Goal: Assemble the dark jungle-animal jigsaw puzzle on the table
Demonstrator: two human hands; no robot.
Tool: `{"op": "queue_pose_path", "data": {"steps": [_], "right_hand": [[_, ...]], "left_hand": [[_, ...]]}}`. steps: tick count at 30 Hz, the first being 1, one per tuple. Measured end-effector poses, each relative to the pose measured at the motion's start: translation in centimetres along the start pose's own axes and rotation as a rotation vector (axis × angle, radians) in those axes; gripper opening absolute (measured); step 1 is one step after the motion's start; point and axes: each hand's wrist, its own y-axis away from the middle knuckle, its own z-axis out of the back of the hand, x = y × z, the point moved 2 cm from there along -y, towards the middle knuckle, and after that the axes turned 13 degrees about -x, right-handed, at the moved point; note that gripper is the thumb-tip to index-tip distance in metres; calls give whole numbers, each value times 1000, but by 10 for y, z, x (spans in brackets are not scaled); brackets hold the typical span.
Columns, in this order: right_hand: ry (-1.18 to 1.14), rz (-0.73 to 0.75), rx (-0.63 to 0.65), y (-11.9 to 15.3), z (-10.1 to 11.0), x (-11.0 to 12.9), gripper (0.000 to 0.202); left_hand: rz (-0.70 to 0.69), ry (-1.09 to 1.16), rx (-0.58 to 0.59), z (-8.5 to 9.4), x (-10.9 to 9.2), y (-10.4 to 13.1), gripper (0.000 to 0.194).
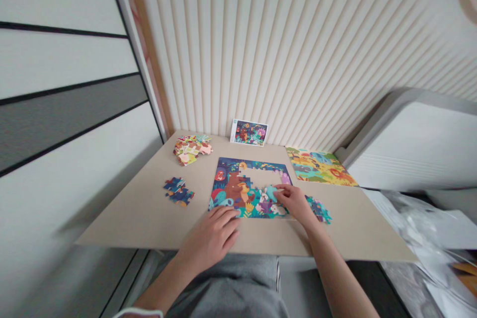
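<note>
A partly assembled jigsaw puzzle (242, 194) with a dark blue border and animal pictures lies on the table, a gap of bare tabletop in its upper middle. My right hand (294, 201) is over the puzzle's right side, thumb and fingers pinched on a light teal puzzle piece (271, 192) at the gap's lower edge. Whether that piece is seated cannot be seen. My left hand (214, 233) lies palm down at the lower left edge, fingers stretched and slightly apart, fingertips touching the puzzle. Loose dark pieces (319, 209) lie right of the puzzle, partly behind my right forearm.
On the left are a small cluster of dark blue pieces (179, 191) and a pile of mixed pieces (191, 149). A picture card (249, 132) leans on the pleated wall behind. Another, yellow animal puzzle (322, 166) lies at the back right of the table (130, 218).
</note>
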Motion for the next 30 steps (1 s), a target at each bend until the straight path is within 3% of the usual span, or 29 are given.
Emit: {"op": "queue_pose_path", "data": {"steps": [6, 17, 30], "right_hand": [[116, 106, 25, 0, 0, 5, 35], [424, 220, -70, 8, -2, 23, 25], [494, 367, -54, 14, -6, 25, 25]], "left_hand": [[8, 2, 15, 1, 0, -1, 24], [3, -1, 12, 2, -1, -2, 23], [11, 1, 20, 1, 0, -1, 25]]}}
